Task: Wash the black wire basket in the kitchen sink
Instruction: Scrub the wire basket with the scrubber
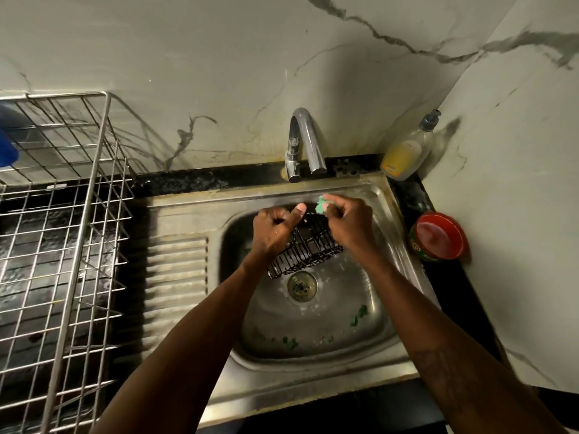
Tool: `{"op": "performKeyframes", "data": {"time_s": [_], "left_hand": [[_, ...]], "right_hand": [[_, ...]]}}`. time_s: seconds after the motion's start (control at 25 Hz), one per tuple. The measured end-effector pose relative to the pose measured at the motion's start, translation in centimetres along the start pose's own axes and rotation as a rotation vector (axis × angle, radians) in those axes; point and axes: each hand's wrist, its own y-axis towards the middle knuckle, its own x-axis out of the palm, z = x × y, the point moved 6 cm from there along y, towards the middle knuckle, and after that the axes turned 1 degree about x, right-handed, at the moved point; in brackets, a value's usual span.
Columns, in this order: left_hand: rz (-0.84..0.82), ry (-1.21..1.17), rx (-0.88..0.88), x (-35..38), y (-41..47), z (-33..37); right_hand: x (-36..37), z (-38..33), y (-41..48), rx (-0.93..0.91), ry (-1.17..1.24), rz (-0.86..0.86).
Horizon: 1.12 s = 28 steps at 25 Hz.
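The black wire basket [305,250] is tilted over the steel sink [369,195], above the drain [302,286]. My left hand [275,228] grips its left upper rim, thumb stretched out along the top. My right hand [347,222] is closed on a small green scrub sponge [322,207] pressed against the basket's far top edge. The chrome tap [305,142] stands just behind the hands; no water stream shows.
A steel wire dish rack [78,233] fills the counter on the left, with a blue object [7,148] at its far corner. A soap bottle [407,148] and a red-lidded tub [438,236] sit at the right. Green scraps [360,314] lie in the sink. Marble walls behind and right.
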Motion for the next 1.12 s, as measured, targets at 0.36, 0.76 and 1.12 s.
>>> {"op": "performKeyframes", "data": {"time_s": [0.36, 0.76, 1.12], "left_hand": [[-0.175, 0.234, -0.028, -1.9, 0.3, -2.4], [-0.264, 0.542, 0.050, -2.3, -1.4, -8.9], [-0.268, 0.493, 0.004, -2.8, -0.2, -9.0]], "right_hand": [[4.6, -0.4, -1.8, -0.111, 0.001, 0.026], [9.6, 0.9, -4.3, -0.299, -0.368, -0.193], [0.8, 8.0, 0.6, 0.170, -0.517, 0.099]]}}
